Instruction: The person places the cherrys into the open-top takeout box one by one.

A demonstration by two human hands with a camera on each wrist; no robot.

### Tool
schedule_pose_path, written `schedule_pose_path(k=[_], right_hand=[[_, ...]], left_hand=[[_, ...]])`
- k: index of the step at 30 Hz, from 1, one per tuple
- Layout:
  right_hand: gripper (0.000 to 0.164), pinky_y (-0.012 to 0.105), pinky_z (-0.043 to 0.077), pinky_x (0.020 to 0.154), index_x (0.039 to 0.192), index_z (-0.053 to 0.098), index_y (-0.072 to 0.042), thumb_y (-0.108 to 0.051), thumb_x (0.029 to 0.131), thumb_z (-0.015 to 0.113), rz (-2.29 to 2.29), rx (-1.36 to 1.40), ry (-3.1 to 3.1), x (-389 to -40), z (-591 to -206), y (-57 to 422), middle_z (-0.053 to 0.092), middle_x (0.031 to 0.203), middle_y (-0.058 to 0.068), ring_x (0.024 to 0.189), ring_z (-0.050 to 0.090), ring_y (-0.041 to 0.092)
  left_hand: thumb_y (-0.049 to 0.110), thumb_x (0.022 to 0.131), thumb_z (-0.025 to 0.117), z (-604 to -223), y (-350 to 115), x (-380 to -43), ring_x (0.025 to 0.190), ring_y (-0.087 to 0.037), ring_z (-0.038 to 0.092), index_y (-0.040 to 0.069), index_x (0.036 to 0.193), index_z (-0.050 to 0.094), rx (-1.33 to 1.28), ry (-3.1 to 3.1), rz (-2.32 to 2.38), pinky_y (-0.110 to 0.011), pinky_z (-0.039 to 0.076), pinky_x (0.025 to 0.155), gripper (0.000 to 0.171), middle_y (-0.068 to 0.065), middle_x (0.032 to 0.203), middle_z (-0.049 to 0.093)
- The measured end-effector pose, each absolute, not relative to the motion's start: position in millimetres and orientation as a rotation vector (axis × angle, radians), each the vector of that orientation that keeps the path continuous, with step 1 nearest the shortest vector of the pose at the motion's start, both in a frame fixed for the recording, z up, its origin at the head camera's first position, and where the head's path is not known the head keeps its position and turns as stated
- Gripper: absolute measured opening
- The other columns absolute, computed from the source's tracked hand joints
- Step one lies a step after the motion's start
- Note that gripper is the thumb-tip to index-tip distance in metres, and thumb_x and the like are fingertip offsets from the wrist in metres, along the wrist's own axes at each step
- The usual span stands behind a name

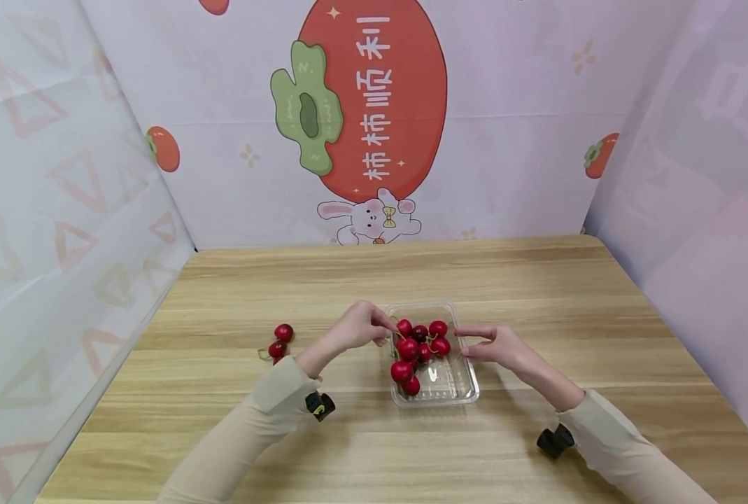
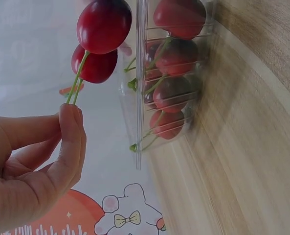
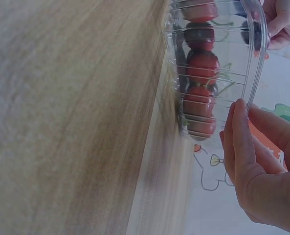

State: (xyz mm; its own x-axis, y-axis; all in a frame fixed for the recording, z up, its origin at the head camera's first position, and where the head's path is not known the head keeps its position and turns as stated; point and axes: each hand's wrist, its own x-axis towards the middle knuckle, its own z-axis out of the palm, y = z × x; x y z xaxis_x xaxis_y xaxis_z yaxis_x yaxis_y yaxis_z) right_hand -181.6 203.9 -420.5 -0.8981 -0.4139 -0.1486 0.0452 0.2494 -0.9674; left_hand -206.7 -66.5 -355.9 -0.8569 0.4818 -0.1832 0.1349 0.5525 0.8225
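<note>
My left hand (image 1: 361,325) pinches the thin green stems of two red cherries (image 2: 104,29) between thumb and fingertips. In the left wrist view, these cherries hang above the rim level, beside the wall of a clear plastic container (image 1: 443,394). Several dark red cherries (image 1: 439,328) with green stems lie inside the container, mostly toward its left and far parts. On the container's right side, my right hand (image 1: 499,348) holds the rim, its thumb and fingertips at the edge in the right wrist view.
A few loose cherries (image 1: 283,332) lie on the wooden table (image 1: 273,280) to the left, partly hidden behind the left sleeve (image 1: 279,392). Printed cloth (image 1: 506,140) hangs behind the table and along both sides.
</note>
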Motion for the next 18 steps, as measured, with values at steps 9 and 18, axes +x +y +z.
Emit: schedule_pose_path(k=[9,18], right_hand=[[0.048,0.03,0.05,0.076,0.124,0.045,0.008,-0.007,0.082,0.061,-1.675,-0.325,2.171,-180.7,-419.9,204.6,0.043,0.126,0.026,0.094,0.059,0.033],[0.048,0.031,0.05,0.077,0.124,0.045,0.009,-0.007,0.082,0.061,-1.69,-0.321,2.158,-180.2,-419.5,204.2,0.042,0.126,0.027,0.095,0.058,0.034]], left_hand=[[-0.009,0.081,0.055,-358.4,-59.5,-207.2,0.06,-0.021,0.061,-0.011,0.088,0.064,0.507,2.384,1.224,-0.034,0.053,0.064,0.012,-0.024,0.089,0.063],[-0.008,0.08,0.056,-362.7,-53.9,-206.6,0.065,-0.027,0.062,-0.01,0.087,0.065,0.499,2.396,1.222,-0.033,0.053,0.063,0.011,-0.021,0.086,0.064]])
